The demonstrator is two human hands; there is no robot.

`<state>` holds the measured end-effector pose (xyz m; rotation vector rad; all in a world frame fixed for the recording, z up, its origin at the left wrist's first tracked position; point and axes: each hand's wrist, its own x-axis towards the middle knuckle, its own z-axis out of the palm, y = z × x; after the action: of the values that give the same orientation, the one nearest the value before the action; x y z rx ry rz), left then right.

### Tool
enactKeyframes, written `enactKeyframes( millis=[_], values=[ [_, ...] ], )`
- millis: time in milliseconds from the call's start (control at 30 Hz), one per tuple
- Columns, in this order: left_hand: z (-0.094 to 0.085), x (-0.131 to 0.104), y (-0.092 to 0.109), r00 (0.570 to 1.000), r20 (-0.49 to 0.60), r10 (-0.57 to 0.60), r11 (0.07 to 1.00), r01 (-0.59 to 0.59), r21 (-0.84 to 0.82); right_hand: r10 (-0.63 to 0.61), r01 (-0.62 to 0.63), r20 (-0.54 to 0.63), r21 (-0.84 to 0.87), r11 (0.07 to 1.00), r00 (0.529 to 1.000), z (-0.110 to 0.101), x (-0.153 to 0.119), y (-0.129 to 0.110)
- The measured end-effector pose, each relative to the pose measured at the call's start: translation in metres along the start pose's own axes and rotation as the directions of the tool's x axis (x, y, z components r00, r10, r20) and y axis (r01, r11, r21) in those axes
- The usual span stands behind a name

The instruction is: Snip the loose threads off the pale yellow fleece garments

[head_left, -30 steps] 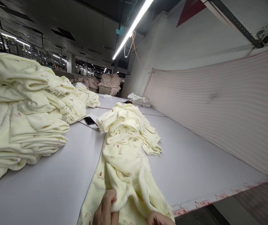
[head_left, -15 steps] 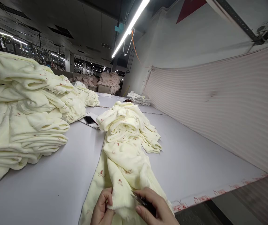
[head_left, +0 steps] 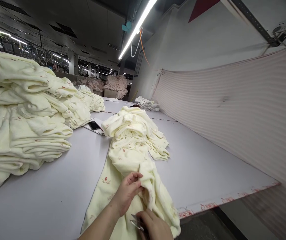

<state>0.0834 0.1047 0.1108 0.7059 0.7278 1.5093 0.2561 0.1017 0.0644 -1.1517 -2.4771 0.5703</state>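
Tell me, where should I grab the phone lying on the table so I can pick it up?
Pinch the phone by its two long edges, coming straight down from above. It lies flat and face up on a sheet of paper, so nothing sticks up to hook. The big folded fabric stack crowds its left; the right side looks more open.

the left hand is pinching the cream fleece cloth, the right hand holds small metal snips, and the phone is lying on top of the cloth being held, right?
Not quite. The head view shows the phone on papers on the table, beside the big stack. The left hand pinches the cloth; the right hand holds snips.
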Motion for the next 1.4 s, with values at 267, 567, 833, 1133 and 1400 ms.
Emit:
enactKeyframes(
  millis=[267, 567, 833, 1133, 1400],
  values=[
    [-0.030, -0.046, -0.044, 0.927, -0.331, 0.178, 0.905, -0.022, 0.425, 0.181, -0.030, -0.180, 0.626, 0.779, 0.967, -0.040, 0.043, -0.004],
    [-0.012, -0.021, -0.062, 0.909, -0.285, 0.304, 0.854, -0.127, 0.505, 0.091, 0.042, -0.201, 0.575, 0.817, 0.975, -0.053, 0.046, -0.005],
    [-0.037, -0.030, -0.057, 0.897, -0.265, 0.353, 0.921, -0.283, 0.268, -0.089, 0.092, -0.048, 0.065, 0.994, 0.995, -0.066, 0.032, -0.019],
    [-0.049, -0.026, -0.065, 0.878, -0.229, 0.420, 0.871, -0.319, 0.374, -0.145, 0.143, -0.008, -0.127, 0.982, 0.989, -0.057, 0.037, -0.031],
    [-0.050, -0.023, -0.069, 0.859, -0.182, 0.478, 0.843, -0.390, 0.371, -0.236, 0.211, -0.095, -0.221, 0.952, 0.967, -0.055, 0.041, -0.028]
  ],
)
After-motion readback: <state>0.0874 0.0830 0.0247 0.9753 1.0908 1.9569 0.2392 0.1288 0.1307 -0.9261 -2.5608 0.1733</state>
